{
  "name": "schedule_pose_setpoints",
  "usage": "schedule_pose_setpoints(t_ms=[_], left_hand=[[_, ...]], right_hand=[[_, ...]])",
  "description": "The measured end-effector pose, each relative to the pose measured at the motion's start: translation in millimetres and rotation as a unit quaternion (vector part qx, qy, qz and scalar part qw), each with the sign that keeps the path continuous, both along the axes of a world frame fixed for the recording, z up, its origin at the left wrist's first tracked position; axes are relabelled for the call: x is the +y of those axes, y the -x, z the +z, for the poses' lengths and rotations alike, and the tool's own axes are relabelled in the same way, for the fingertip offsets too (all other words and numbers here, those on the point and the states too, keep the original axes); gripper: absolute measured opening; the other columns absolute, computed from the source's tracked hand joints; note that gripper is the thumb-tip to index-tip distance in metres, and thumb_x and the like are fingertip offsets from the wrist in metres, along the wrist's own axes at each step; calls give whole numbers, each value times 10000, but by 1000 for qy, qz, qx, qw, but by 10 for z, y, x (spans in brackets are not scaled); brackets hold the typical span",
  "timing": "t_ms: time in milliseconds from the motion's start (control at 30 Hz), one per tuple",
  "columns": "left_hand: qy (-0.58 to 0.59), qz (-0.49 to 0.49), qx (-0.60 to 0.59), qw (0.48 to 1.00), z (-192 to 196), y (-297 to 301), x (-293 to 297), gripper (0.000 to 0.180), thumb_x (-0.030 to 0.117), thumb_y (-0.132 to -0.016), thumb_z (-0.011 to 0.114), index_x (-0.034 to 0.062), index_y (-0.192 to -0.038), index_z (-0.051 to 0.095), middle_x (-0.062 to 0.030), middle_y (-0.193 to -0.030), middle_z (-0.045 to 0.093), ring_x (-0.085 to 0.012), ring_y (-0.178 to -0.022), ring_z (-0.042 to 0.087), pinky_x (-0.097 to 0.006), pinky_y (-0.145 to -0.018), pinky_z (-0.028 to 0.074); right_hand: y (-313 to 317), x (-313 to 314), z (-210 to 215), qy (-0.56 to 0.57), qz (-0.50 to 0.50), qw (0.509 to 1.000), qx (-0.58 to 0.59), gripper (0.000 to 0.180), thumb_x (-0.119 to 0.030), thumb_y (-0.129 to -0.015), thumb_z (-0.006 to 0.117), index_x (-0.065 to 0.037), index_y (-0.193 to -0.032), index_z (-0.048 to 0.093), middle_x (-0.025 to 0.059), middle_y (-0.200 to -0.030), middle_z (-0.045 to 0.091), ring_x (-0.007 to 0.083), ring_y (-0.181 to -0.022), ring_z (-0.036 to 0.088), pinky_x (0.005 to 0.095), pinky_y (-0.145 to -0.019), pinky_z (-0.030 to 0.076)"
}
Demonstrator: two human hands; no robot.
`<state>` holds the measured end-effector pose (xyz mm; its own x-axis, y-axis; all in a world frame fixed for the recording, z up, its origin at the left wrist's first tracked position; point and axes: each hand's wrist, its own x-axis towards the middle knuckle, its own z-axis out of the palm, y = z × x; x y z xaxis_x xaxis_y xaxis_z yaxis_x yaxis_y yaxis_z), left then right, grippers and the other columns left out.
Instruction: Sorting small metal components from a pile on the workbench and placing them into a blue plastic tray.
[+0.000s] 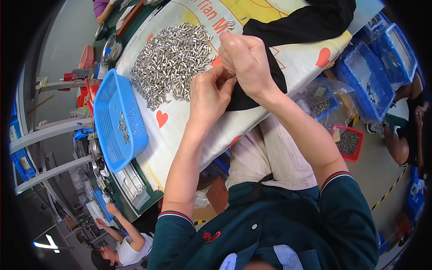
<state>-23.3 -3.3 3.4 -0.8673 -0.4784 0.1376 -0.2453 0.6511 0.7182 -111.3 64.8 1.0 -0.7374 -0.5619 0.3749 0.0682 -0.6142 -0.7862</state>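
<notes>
My left hand [208,95] is closed in a pinch, fingertips meeting the underside of my right hand [245,60], which is curled into a fist. Whatever lies between the fingers is too small and covered to name; only a tiny dark bit shows there. Both hands are above a black cloth [245,100] spread over the table's near edge. Left of them lies a big heap of small silvery metal pins [173,60], bullet-like in shape. A few loose pins [231,24] rest just beyond my right hand.
A blue perforated basket [143,135] holding some pins stands left of the heap. A white patterned cloth [177,139] covers the table. On the right are blue crates [366,81] and a red bin of small parts [350,141]. Other people work at left and right.
</notes>
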Motion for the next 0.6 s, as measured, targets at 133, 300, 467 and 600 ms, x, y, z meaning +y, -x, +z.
schedule_pose_setpoints(t_ms=[133,300,467,600], left_hand=[[53,12,-20,998,-15,-58,6,78,29,-706,627,-44,-708,601,-130,-527,557,-188,-434,524,-292,-483,420],[57,11,-19,998,18,-43,42,81,41,-724,638,-33,-742,609,-63,-512,535,-117,-430,450,-264,-454,379],[95,-3,-25,995,23,-64,58,119,60,-719,640,-5,-812,601,-79,-504,514,-172,-424,488,-304,-466,406],[100,-31,-7,994,14,-51,6,78,53,-763,627,-8,-798,594,-26,-535,521,-75,-465,429,-236,-445,353]], right_hand=[[78,114,83,28,47,990,-132,373,-190,-865,367,-98,-516,272,-36,-441,250,54,-387,175,238,-378,147],[121,80,35,20,16,994,-103,371,-192,-870,374,-96,-523,281,-37,-448,253,51,-386,187,231,-372,147],[95,56,18,34,6,995,-91,373,-197,-877,370,-96,-529,281,-39,-444,248,49,-378,177,226,-367,148],[155,87,20,57,19,984,-170,382,-176,-866,400,-107,-510,278,-60,-443,256,33,-366,178,229,-350,145]])
